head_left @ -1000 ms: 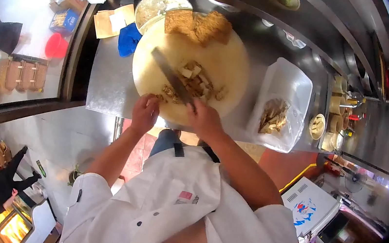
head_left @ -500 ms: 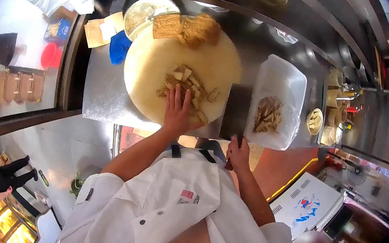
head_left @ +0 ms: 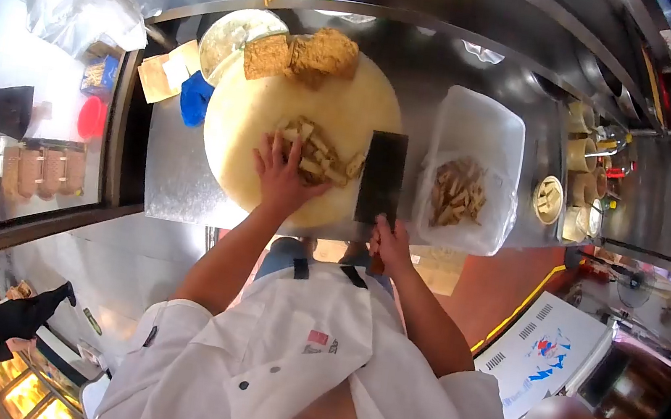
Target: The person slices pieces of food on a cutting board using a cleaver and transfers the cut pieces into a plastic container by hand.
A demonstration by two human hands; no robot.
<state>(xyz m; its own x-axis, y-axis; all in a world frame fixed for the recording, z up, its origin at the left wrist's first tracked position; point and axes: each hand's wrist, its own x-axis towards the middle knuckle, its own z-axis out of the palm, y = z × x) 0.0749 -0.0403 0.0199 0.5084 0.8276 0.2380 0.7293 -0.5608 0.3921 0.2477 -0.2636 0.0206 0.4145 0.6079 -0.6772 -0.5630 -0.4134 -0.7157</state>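
Observation:
My left hand (head_left: 282,181) rests with fingers spread against a pile of cut brown-and-white pieces (head_left: 318,150) on the round cutting board (head_left: 236,129). In my right hand (head_left: 390,242) is the handle of a cleaver (head_left: 382,177), its broad dark blade lying flat over the board's right edge. Larger brown fried-looking slabs (head_left: 309,55) sit at the back of the board. To the right of the cleaver stands a white plastic tub (head_left: 477,131) holding more cut strips (head_left: 458,193).
A round pale dish (head_left: 236,31), a blue cloth (head_left: 195,99) and brown paper (head_left: 154,77) are at the board's back left. A small bowl (head_left: 548,199) stands right of the tub. A steel shelf (head_left: 379,7) spans the back. Another person (head_left: 16,320) is far off at lower left.
My left hand has moved from the board's front edge onto the pile. The cleaver has swung from over the pieces to the right, then slightly back toward the board.

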